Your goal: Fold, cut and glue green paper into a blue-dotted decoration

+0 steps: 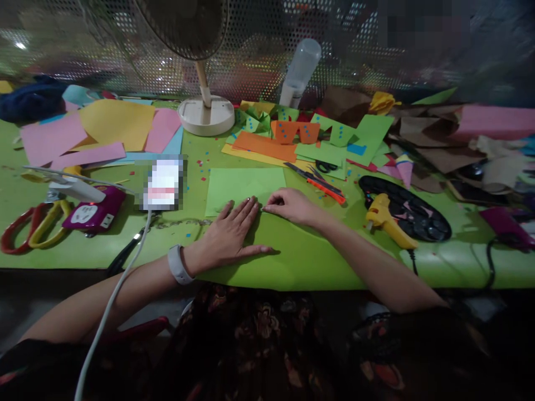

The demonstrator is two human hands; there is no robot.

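Note:
A light green sheet of paper [244, 186] lies flat on the green tabletop in front of me. My left hand [234, 228] rests palm down across its lower edge, with fingers stretched out and the thumb pointing right onto the table. Just right of those fingertips, my right hand [288, 205] is closed in a pinch by the sheet's lower right corner. Whatever is between its fingertips is too small to make out. Beyond the right hand lie an orange box cutter [326, 190] and black-handled scissors [326, 167].
At left are a phone [165, 181] with a white cable, a purple power adapter [94, 210] and red-and-yellow-handled scissors [39, 225]. A yellow glue gun [388, 220] leans on a black tray [426, 214] at right. Behind stand a fan [207, 114], paper cutouts [295, 132] and a bottle [301, 67].

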